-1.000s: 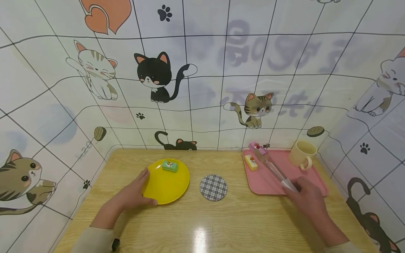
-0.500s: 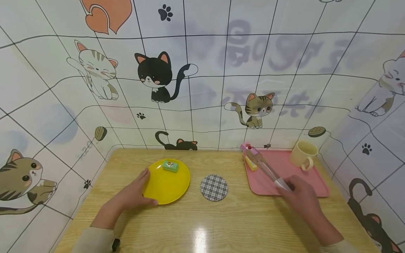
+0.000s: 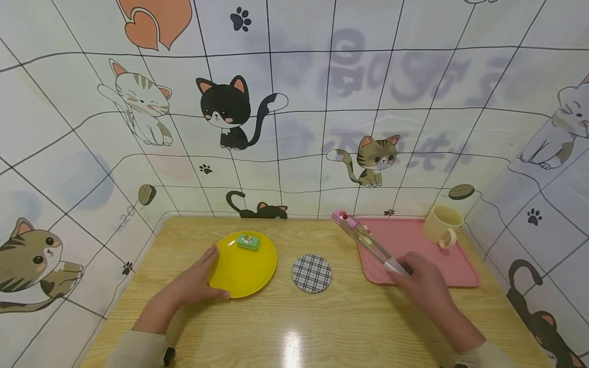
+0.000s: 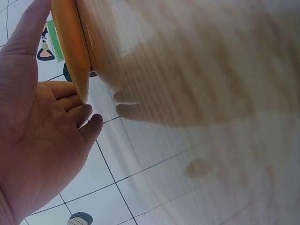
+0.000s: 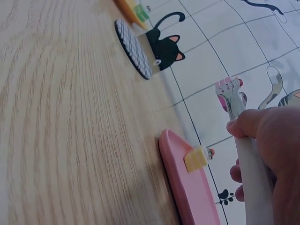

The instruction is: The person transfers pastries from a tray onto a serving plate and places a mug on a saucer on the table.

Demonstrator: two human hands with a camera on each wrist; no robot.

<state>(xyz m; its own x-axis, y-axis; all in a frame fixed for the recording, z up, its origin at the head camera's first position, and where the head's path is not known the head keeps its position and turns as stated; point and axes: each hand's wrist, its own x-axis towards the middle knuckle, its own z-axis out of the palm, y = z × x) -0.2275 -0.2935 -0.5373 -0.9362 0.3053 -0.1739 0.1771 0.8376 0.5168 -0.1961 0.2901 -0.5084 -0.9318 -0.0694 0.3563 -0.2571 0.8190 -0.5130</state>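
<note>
My right hand [image 3: 423, 281] grips the pale handle of silver tongs [image 3: 368, 245]. At their far tips is a small pink toy cake [image 3: 344, 216] with a red berry on top, lifted above the table near the back wall. One tip looks forked in the right wrist view. My left hand [image 3: 195, 278] holds the left rim of a yellow plate [image 3: 244, 273], thumb at the near side and fingers along the left edge. A green toy cake [image 3: 248, 242] lies toward the plate's back. A yellow toy cake [image 5: 196, 159] sits on the pink tray [image 3: 414, 235], mostly hidden behind the tongs in the head view.
A round checked coaster [image 3: 312, 274] lies between plate and tray. The cream mug [image 3: 443, 225] stands at the tray's back right corner. Cat-printed walls [image 3: 299, 128] enclose the wooden table [image 3: 294, 327] at the back and sides.
My right hand has moved left with the tongs and pink cake, whose tips are now past the tray's left edge. My left hand and the plate have stayed put.
</note>
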